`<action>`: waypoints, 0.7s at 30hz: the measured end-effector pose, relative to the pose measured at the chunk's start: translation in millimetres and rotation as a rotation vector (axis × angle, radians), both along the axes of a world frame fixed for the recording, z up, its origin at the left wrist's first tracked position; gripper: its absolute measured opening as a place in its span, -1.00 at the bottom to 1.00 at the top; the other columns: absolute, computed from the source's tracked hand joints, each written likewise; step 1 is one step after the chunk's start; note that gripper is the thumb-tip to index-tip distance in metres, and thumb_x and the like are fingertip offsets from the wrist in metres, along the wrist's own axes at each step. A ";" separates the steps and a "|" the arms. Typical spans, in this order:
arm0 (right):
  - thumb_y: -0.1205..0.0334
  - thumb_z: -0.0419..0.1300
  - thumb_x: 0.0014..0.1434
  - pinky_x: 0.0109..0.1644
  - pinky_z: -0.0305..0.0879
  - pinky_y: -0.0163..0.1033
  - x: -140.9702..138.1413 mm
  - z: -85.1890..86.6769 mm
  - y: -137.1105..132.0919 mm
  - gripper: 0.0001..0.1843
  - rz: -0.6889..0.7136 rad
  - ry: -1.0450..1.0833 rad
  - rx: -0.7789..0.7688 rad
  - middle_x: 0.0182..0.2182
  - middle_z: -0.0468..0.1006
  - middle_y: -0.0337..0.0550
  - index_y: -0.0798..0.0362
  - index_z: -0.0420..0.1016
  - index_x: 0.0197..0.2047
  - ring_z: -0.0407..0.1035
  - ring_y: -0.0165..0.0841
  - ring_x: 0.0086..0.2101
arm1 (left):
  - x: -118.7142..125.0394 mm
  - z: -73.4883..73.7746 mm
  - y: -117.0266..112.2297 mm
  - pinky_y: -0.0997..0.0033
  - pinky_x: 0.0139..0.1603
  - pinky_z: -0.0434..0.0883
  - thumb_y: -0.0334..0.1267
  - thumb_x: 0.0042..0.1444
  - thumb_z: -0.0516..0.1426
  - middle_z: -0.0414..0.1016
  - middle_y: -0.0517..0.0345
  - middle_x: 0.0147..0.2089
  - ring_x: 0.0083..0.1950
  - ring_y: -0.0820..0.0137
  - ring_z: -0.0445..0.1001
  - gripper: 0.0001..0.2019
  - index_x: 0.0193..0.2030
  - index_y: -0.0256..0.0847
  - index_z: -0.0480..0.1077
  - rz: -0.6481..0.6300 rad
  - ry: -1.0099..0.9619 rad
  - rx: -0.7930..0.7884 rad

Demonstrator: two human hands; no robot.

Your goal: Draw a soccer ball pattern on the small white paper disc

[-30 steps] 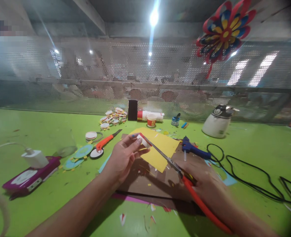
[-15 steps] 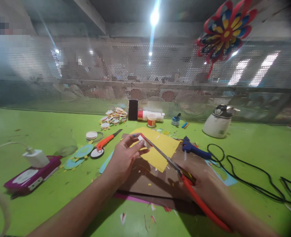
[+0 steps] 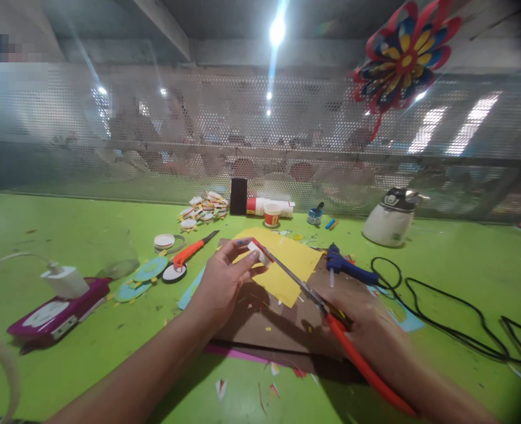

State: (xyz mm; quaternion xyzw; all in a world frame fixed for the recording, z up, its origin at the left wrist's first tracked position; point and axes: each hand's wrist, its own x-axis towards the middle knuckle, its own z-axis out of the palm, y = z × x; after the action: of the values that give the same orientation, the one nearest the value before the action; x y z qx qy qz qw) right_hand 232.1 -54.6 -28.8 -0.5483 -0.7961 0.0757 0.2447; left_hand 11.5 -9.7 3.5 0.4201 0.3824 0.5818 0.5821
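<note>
Pinching 1 red-edged white paper piece (image 3: pixel 264 257), left hand (image 3: pixel 229 277): thumb against fingers, above yellow sheet (image 3: pixel 304 253). Right hand (image 3: pixel 370 318) wrapped on orange-handled scissors (image 3: pixel 318 299), right of piece. Piece and blades share 1 slant, leftward to tabletop's (image 3: pixel 66 224) far edge; blades at red edge. Left hand nearer; blade gap, cannot tell.

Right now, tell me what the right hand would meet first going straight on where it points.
Led by its scissors, the right hand would likely first meet the white and red paper in the left hand; the blades seem to reach it, though depth is unclear.
</note>
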 end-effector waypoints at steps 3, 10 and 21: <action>0.29 0.14 0.16 -0.23 0.34 -0.24 0.7 -0.8 -0.3 -0.75 -0.010 0.008 -0.016 -0.20 0.68 -0.21 -0.08 0.58 -0.13 0.53 -0.23 -0.24 | -1.4 -1.7 -0.1 0.31 -0.15 0.52 -0.37 0.07 0.24 0.45 -0.08 0.04 -0.18 0.29 0.58 -0.76 -0.10 -0.33 0.44 -0.015 -0.004 0.028; 0.27 0.14 0.14 -0.29 0.35 -0.25 -1.9 2.2 -0.1 -0.72 -0.017 0.011 0.007 -0.21 0.68 -0.19 -0.07 0.60 -0.12 0.54 -0.21 -0.25 | -3.8 -14.5 14.3 0.28 -0.05 0.50 -0.28 0.05 0.28 0.57 0.00 -0.10 -0.11 0.29 0.56 -0.76 -0.13 -0.29 0.49 -0.089 -0.180 0.068; 0.36 0.07 0.07 -0.31 0.36 -0.27 -0.8 2.2 1.5 -0.63 -0.004 -0.035 0.034 -0.21 0.68 -0.21 -0.07 0.59 -0.13 0.55 -0.24 -0.27 | -1.9 -12.6 10.5 0.26 -0.10 0.52 -0.32 -0.08 0.36 0.55 0.04 -0.18 -0.21 0.33 0.55 -0.76 -0.23 -0.28 0.51 -0.044 -0.176 0.068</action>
State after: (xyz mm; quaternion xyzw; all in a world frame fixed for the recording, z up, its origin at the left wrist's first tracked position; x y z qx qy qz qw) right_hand 231.3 -53.1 -26.5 -0.5469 -0.8003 0.0521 0.2401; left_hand 9.6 0.8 -9.1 0.3954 0.3003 0.6161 0.6116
